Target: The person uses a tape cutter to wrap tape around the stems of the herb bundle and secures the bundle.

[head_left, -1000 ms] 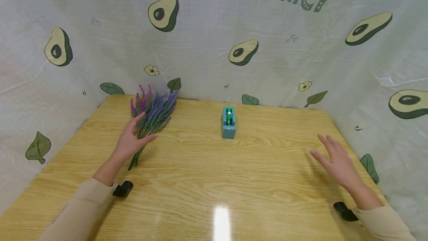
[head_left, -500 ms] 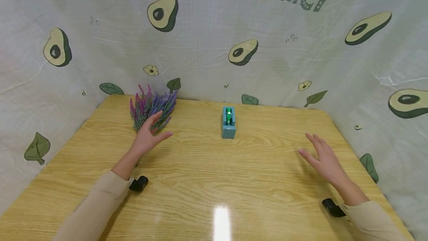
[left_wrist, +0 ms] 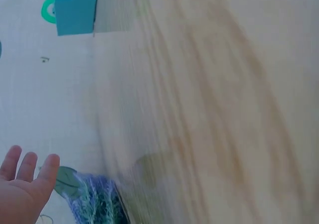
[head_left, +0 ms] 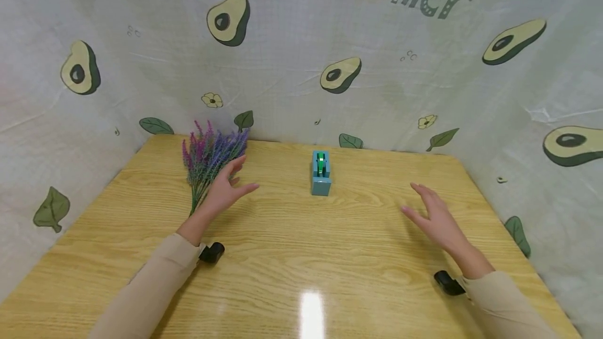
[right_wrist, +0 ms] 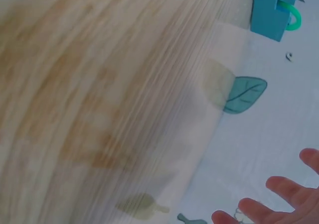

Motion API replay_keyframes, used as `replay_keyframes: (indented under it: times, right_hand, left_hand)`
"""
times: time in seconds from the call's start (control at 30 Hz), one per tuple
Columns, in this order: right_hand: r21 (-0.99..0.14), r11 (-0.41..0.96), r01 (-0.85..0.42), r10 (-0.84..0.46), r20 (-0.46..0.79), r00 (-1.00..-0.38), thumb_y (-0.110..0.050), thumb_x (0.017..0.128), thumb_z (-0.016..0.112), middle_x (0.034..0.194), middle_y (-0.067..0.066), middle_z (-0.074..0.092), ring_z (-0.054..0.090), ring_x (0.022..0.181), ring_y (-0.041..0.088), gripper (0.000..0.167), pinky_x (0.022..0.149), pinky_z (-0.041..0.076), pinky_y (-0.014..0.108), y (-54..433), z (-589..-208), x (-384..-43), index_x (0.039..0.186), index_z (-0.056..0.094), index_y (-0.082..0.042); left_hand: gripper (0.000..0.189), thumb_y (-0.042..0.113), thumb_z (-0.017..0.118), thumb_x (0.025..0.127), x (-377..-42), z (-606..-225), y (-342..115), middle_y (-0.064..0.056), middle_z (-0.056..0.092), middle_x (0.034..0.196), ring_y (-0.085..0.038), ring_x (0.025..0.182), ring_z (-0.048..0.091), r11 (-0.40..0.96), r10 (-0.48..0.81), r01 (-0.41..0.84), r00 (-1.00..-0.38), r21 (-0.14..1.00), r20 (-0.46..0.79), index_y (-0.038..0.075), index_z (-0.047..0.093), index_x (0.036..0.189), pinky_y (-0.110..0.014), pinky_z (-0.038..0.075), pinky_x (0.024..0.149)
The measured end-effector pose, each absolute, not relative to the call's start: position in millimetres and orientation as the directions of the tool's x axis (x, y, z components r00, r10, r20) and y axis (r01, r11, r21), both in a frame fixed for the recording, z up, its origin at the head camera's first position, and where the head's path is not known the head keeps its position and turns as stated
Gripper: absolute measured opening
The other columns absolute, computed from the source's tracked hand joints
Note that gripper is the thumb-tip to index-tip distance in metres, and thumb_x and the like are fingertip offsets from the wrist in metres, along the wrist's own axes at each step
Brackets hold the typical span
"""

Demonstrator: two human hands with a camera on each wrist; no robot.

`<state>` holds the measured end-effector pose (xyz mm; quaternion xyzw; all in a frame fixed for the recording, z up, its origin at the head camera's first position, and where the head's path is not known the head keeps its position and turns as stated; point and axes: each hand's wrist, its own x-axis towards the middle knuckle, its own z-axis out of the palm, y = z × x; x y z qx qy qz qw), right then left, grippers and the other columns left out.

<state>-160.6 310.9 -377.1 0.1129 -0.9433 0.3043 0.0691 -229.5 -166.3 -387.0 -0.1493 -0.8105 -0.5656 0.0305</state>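
Note:
A blue tape dispenser [head_left: 321,186] with a green roll of tape [head_left: 321,164] stands toward the back of the wooden table, near its middle. To its left my left hand [head_left: 221,190] hovers with fingers spread and nothing in its grasp. That hand overlaps the lower right of a bunch of purple and pink lavender [head_left: 207,153] lying at the back left. Over the right side of the table is my right hand [head_left: 438,221], also holding nothing, thumb apart from the fingers. Both wrist views catch the dispenser's blue body [left_wrist: 77,10] at their upper edge.
Behind the wooden table [head_left: 301,255] and along its sides hangs a pale cloth [head_left: 282,30] printed with avocados and leaves. Black wrist cameras [head_left: 212,252] sit at both sleeve cuffs. A bright light reflection shows on the tabletop near the front.
My left hand has moved right, away from the lavender stems and toward the dispenser. My right hand has moved left. The dispenser and lavender have stayed in place.

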Motion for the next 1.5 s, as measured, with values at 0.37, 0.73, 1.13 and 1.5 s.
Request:
replay_keyframes:
  times: [0.37, 0.73, 1.13, 1.5]
  right_hand:
    - [-0.576, 0.772, -0.268, -0.185, 0.200, -0.962, -0.035, 0.093, 0.057, 0.144, 0.027, 0.025, 0.020, 0.130, 0.047, 0.068, 0.097, 0.022, 0.066, 293.8, -377.7, -168.0, 0.144, 0.028, -0.001]
    - [-0.605, 0.748, -0.273, -0.199, 0.188, -0.962, -0.037, 0.093, 0.057, 0.144, 0.023, 0.026, 0.021, 0.131, 0.043, 0.067, 0.099, 0.023, 0.063, 277.7, -380.7, -173.9, 0.145, 0.029, -0.003]
    - [-0.624, 0.727, -0.285, -0.213, 0.189, -0.959, -0.038, 0.093, 0.057, 0.144, 0.022, 0.028, 0.023, 0.132, 0.041, 0.067, 0.101, 0.023, 0.061, 260.2, -383.0, -180.3, 0.144, 0.030, -0.003]
    - [-0.662, 0.691, -0.290, -0.229, 0.180, -0.957, -0.040, 0.093, 0.057, 0.144, 0.021, 0.029, 0.024, 0.132, 0.039, 0.068, 0.102, 0.023, 0.059, 243.0, -384.6, -186.1, 0.144, 0.031, -0.004]
  left_hand:
    - [0.070, 0.018, 0.072, 0.083, -234.3, -378.4, -141.3, -0.014, 0.030, 0.145, -0.031, 0.134, 0.024, 0.281, 0.247, 0.251, -0.952, 0.926, 0.183, 0.009, 0.036, 0.143, -0.047, 0.029, 0.106]
    - [0.065, 0.010, 0.069, 0.085, -225.2, -361.8, -113.6, -0.019, 0.031, 0.143, -0.035, 0.132, 0.026, 0.275, 0.293, 0.264, -0.939, 0.925, 0.181, 0.001, 0.037, 0.140, -0.050, 0.028, 0.105]
    - [0.065, 0.021, 0.074, 0.082, -253.4, -393.8, -96.7, -0.010, 0.037, 0.142, -0.028, 0.131, 0.031, 0.274, 0.322, 0.253, -0.933, 0.928, 0.159, 0.010, 0.043, 0.138, -0.045, 0.032, 0.104]
    - [0.063, 0.019, 0.074, 0.082, -261.5, -397.1, -82.5, -0.003, 0.041, 0.141, -0.024, 0.129, 0.037, 0.251, 0.324, 0.217, -0.937, 0.943, 0.129, 0.011, 0.046, 0.137, -0.040, 0.038, 0.101]
